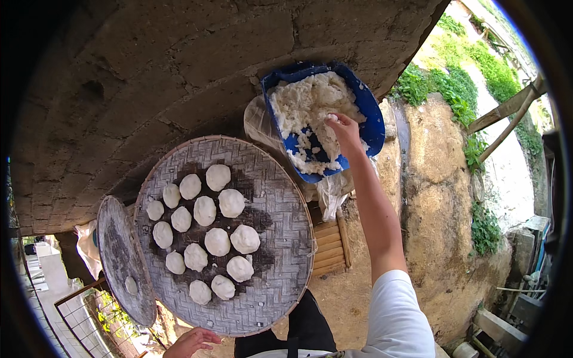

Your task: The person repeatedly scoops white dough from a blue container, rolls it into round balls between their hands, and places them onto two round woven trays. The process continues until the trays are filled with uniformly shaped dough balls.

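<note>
My right hand (346,132) reaches over a blue plastic tub (374,128), fingers pinched on a small lump of white dough (332,118). Crumbly, moist white dough (307,98) fills much of the tub, with bare blue showing at its lower left. To the left lies a round woven bamboo tray (286,238), and several rounded white dough balls (217,241) sit spaced out on its left and middle. Beside the tray's near rim is my left hand (194,342), fingers extended and apart with nothing in them; whether it touches the rim I cannot tell.
A second, smaller woven tray (116,256) tilts at the left, bearing one dough ball (131,285). Behind everything rises a block wall (197,65). A pale plastic sack (334,194) hangs under the tub, near wooden slats (328,247). Rocky ground and plants (459,89) lie right.
</note>
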The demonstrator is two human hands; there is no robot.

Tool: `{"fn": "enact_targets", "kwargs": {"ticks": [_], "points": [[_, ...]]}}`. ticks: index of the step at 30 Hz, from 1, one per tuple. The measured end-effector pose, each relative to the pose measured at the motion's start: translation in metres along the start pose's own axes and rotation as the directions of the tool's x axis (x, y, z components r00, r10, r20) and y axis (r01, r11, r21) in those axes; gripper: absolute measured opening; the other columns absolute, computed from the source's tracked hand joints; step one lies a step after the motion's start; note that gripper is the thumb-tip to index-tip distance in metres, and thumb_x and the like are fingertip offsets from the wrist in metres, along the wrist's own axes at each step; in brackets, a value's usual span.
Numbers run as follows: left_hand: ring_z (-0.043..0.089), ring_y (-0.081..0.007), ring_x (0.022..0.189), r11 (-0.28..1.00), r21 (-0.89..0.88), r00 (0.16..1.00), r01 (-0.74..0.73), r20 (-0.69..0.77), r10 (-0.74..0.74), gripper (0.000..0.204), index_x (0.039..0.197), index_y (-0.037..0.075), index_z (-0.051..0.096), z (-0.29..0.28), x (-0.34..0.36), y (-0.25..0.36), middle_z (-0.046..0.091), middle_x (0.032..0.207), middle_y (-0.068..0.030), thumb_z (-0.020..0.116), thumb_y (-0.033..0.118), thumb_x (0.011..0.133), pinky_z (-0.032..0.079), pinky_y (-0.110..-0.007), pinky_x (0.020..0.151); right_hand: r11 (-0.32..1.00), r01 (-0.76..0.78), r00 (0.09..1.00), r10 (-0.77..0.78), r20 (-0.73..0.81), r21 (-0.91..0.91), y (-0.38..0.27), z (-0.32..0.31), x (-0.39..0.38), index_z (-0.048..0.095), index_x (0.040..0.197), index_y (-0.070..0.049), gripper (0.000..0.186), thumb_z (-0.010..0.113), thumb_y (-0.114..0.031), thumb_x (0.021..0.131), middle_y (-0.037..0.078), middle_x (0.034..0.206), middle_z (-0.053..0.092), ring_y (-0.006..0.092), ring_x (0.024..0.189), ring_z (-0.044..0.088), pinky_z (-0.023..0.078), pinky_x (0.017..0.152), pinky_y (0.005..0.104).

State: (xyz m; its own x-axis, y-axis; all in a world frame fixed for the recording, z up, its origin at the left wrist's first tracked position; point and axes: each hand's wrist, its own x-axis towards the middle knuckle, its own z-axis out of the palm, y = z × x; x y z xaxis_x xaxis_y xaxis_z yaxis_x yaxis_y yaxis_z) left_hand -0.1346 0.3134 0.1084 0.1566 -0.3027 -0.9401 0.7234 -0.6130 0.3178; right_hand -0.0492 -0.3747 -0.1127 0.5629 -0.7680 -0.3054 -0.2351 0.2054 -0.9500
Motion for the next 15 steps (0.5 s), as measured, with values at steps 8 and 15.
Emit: {"fn": "enact_targets", "kwargs": {"ticks": [8,15], "points": [[0.062,-0.0405,0.119,0.971,-0.125,0.979,-0.203,-0.036,0.200,0.045,0.121,-0.006,0.056,0.048,0.026,0.027,0.065,0.119,-0.0263,0.060,0.034,0.100,0.048,-0.048,0.101,0.586,0.658,0.707,-0.696,0.121,-0.473,-0.003,-0.041,0.001,0.052,0.140,-0.008,0.055,0.070,-0.031,0.093,0.018,0.128,0.061,0.0303,0.113,0.061,0.048,0.093,0.0429],[0.063,-0.0417,0.117,0.906,-0.348,0.970,-0.242,-0.071,0.232,0.042,0.119,-0.004,0.056,0.055,0.052,0.013,0.067,0.115,-0.0243,0.061,0.033,0.099,0.049,-0.046,0.099,0.368,0.437,0.725,-0.684,0.080,-0.821,0.044,0.018,-0.023,0.061,0.132,-0.009,0.057,0.071,-0.042,0.087,0.017,0.121,0.060,0.0377,0.113,0.056,0.049,0.091,0.0469]]}}
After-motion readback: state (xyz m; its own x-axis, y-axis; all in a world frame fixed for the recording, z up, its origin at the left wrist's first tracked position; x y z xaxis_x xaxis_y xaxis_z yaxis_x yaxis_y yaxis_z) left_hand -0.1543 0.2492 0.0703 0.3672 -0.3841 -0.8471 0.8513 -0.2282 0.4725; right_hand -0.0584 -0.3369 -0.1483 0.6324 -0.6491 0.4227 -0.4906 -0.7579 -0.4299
